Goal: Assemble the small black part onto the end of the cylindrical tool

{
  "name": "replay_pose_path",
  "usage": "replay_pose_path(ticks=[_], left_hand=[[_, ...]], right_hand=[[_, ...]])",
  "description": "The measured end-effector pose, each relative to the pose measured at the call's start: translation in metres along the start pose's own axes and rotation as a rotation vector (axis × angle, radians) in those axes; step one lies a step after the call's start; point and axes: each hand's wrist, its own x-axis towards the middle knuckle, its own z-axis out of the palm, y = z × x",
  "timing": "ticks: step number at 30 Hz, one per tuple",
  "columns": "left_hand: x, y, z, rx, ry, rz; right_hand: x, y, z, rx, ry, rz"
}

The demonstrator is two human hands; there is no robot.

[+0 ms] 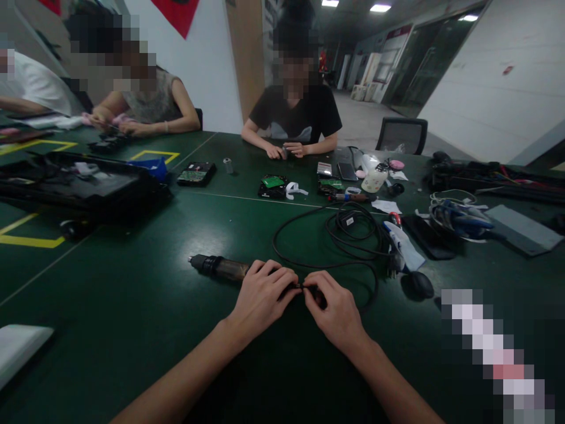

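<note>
An electric screwdriver [225, 268] lies on the green table, its metal tip pointing left. My left hand [267, 294] is wrapped over its rear end, fingers closed round the body. My right hand [333, 306] pinches the end of a black cable [375, 282] right at the back of the screwdriver. The two sets of fingertips nearly meet there. My fingers partly cover the connector, so I cannot tell whether it is fully seated. From my right hand the cable runs into a loose coil [355, 229] on the table.
Behind the coil lie hard drives [273, 184], a second screwdriver [351, 198] and a patterned cup [374, 179]. At right are a black phone-like slab [428, 235] and a blue cable bundle [461, 218]. A black tray [83, 182] stands left. Co-workers sit opposite.
</note>
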Motion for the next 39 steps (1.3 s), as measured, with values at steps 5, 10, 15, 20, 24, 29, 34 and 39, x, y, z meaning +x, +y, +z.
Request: replay_pose_path(ticks=[5,10,15,20,24,29,34,39], left_hand=[[0.0007,0.0006,-0.0047,-0.016,-0.018,-0.011],[-0.0001,-0.0009,-0.0094,-0.032,-0.068,0.053],[-0.0009,-0.0029,-0.0045,0.017,-0.037,0.027],[-0.0017,-0.0022,-0.007,-0.028,-0.065,0.061],[-0.0024,-0.0039,-0.0045,-0.027,-0.056,0.035],[-0.0013,-0.0033,-0.0065,-0.028,-0.052,0.051],[-0.0008,-0.0034,-0.0066,-0.009,-0.052,0.077],[-0.0005,-0.0016,-0.0069,-0.006,-0.049,0.035]], right_hand=[[-0.0002,0.0004,0.0006,0.004,0.009,0.003],[-0.0003,0.0003,0.0003,-0.003,-0.003,0.011],[-0.0001,-0.0016,-0.0012,0.01,-0.012,0.014],[0.0001,-0.0031,-0.0021,0.0,-0.013,0.021],[0.0001,-0.0021,-0.0015,-0.004,-0.002,0.014],[-0.0004,0.0002,0.0008,-0.001,-0.007,0.016],[-0.0005,-0.0003,0.0004,0.012,-0.004,0.017],[-0.0004,0.0001,-0.0004,0.003,-0.011,0.012]])
